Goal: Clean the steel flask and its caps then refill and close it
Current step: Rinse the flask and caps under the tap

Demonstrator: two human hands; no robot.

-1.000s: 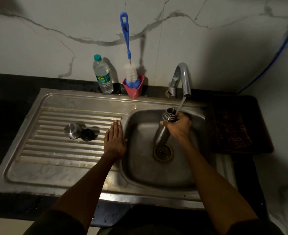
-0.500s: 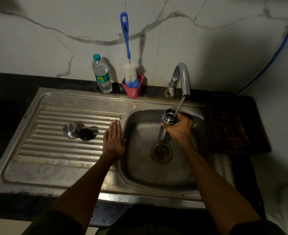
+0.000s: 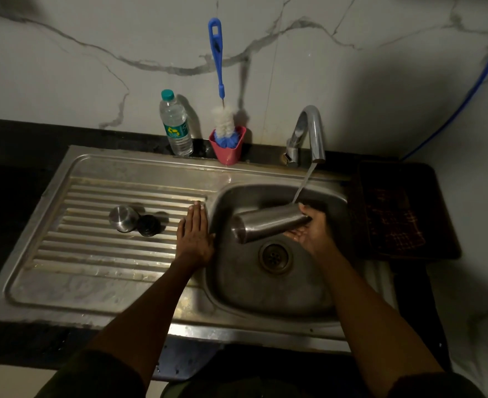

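The right hand (image 3: 311,228) grips the steel flask (image 3: 268,224) at its neck end, fingers curled round it, holding it nearly level over the sink (image 3: 265,285) basin, base pointing left; water from the tap (image 3: 309,133) falls onto the hand and neck; the left hand (image 3: 194,237) lies flat, fingers straight, on the basin's left rim; the steel cap (image 3: 123,218) and black cap (image 3: 148,225) sit touching on the ribbed drainboard (image 3: 93,254).
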